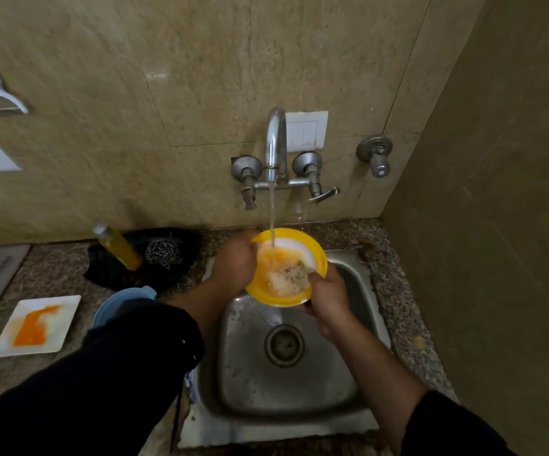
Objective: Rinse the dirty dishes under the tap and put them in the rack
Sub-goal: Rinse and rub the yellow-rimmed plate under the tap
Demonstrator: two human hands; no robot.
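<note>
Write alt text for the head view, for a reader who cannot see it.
Over a steel sink, the left hand grips a yellow bowl under the running tap while the right hand holds a sudsy scrub pad inside it. To its left are a stained white plate, a bottle of yellow liquid and a steel scourer.

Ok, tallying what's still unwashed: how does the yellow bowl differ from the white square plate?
The yellow bowl is round and deep; the white plate is square and flat. The bowl is held over the sink under the running tap, left hand gripping its rim, right hand pressing a scrub pad inside; the plate lies untouched on the counter. The bowl is wet and foamy; the plate shows no water. Both carry orange residue.
</note>
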